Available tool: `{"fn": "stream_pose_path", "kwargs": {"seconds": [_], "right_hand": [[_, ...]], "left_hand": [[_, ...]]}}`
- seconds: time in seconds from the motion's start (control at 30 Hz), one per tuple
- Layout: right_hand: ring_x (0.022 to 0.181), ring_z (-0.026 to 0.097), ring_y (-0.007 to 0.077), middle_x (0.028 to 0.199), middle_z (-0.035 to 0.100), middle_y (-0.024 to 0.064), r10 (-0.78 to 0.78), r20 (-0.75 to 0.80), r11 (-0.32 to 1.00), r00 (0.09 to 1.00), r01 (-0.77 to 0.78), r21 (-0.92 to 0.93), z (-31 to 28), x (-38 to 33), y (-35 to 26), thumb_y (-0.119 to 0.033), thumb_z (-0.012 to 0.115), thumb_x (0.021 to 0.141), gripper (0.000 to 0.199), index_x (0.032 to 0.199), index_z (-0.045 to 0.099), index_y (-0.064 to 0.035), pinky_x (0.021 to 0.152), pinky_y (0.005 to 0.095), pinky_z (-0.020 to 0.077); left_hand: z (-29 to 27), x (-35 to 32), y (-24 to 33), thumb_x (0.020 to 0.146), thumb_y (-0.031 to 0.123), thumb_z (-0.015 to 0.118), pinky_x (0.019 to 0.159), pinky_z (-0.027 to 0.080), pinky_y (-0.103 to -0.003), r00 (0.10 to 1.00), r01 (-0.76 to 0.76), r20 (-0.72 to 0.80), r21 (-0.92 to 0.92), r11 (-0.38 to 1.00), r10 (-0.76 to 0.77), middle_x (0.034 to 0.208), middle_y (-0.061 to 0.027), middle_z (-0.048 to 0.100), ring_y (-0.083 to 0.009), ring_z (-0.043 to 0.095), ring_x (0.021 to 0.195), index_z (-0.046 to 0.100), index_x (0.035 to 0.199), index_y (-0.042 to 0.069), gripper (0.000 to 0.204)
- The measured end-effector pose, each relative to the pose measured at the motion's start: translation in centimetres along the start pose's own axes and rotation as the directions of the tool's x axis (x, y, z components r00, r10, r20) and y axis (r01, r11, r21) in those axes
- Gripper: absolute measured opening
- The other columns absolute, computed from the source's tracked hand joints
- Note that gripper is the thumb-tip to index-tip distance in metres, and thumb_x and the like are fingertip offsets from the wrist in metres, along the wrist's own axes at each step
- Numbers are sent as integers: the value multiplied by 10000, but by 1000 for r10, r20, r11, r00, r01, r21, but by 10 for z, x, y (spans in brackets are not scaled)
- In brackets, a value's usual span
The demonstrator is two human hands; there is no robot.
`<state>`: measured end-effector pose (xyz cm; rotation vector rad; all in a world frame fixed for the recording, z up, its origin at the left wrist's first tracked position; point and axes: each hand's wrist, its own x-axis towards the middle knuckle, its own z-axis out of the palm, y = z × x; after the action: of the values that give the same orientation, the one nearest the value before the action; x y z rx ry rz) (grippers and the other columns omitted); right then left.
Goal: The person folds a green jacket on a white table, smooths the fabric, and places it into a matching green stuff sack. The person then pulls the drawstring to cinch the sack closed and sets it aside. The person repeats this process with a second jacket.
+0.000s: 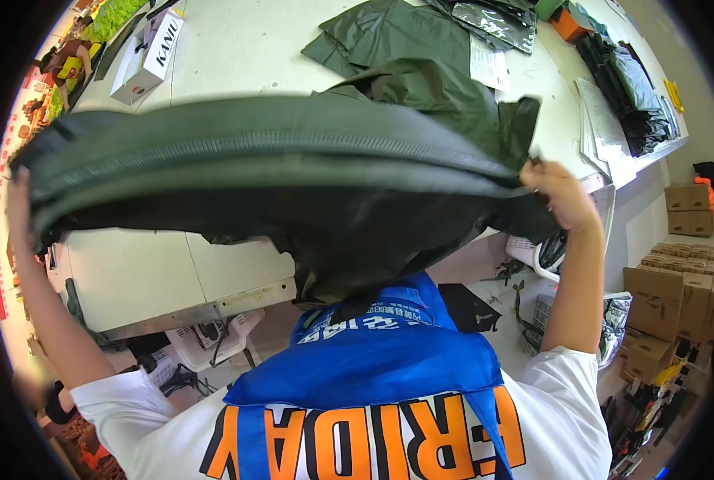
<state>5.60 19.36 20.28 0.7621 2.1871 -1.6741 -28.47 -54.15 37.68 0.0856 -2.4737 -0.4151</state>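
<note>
A dark green raincoat [293, 132] with a long zip is stretched wide in the air above the worktable [145, 280], blurred by motion in parts. My right hand [563, 192] has its fingers closed round the edge at the coat's right end. At the far left my left hand [21, 208] is raised against the coat's other end and appears to grip it, though most of its fingers are hidden. The coat's lower folds hang down toward my blue apron [373, 352]. More dark green cloth [437, 96] is bunched just behind it on the table.
Folded dark green garments [397, 36] lie at the table's back, beside a shiny plastic package [497, 24]. A white box [149, 56] stands back left. Dark bagged garments [621, 88] and papers [601, 132] sit at right. A white basket [217, 344] is below the table; cardboard boxes [657, 300] stand right.
</note>
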Motion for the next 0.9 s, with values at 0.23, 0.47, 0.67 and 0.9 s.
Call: {"fn": "stream_pose_path", "kwargs": {"seconds": [0.23,0.47,0.67,0.9], "right_hand": [[843,623,291,881,639,135,-141,-220,783,965,-28,-622,81,15,58,-287,592,873,267,873,602,-20,681,394,481],[905,625,305,1121,584,104,-436,101,545,894,351,-762,141,26,61,-245,685,779,472,1207,527,-126,747,397,520],[928,621,307,1016,627,117,-357,62,528,932,256,-810,136,106,71,-244,663,797,283,1037,621,-100,778,402,507],[890,609,367,897,649,186,-339,88,732,937,321,-601,119,134,108,-195,665,778,248,955,640,-22,769,422,482]], "left_hand": [[138,-221,-122,880,410,569,1004,383,-427,610,19,573,680,733,-547,1267,-295,497,-383,483,1202,447,1255,-105,649],[151,-362,180,795,120,651,987,409,-368,501,-171,679,-530,831,536,1311,-126,507,-276,513,1158,477,1313,83,548],[204,-409,222,782,126,669,814,464,-402,557,-369,564,-489,790,609,999,-104,590,-306,561,948,593,1105,85,334],[225,-426,219,776,119,665,727,494,-393,611,-309,582,-448,839,536,902,-88,638,-287,601,873,632,968,105,195]]}}
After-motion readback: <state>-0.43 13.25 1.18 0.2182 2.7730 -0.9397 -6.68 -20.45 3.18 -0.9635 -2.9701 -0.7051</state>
